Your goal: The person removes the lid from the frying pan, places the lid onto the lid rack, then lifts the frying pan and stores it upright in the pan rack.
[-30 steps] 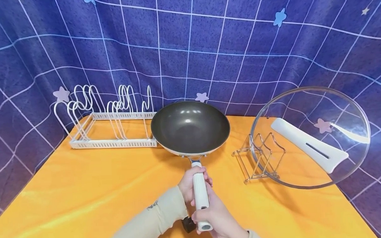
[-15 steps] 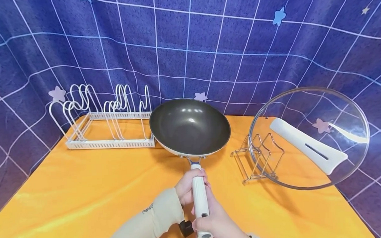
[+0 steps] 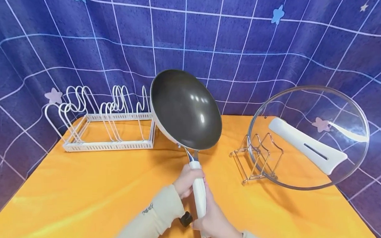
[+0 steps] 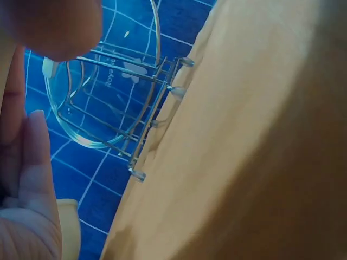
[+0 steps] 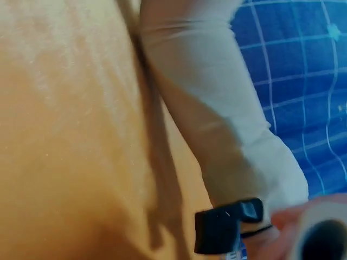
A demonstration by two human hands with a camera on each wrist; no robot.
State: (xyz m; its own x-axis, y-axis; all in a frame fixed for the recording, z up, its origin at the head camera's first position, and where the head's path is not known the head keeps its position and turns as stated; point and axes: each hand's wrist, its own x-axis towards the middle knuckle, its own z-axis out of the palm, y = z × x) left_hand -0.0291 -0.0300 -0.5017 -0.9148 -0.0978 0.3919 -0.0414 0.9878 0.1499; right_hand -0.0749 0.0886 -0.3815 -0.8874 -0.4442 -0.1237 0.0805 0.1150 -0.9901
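Observation:
A wok with a dark inside and a white handle is held over the table, tilted so its inside faces me and leaning to the left. My left hand grips the handle near the pan end. Further down, my right hand holds the same handle near its butt. Fingers of the left hand fill the left edge of the left wrist view. In the right wrist view the round handle end shows at the lower right, below the left sleeve.
A white rack with upright wire loops stands at the left, close to the wok. On the right, a small metal wire rack bears a large glass lid with a white handle. A blue gridded curtain hangs behind.
The wok has risen and tipped up, its far rim climbing the curtain and its body turning leftward. Both hands have kept hold of the handle. The racks and lid stay in place.

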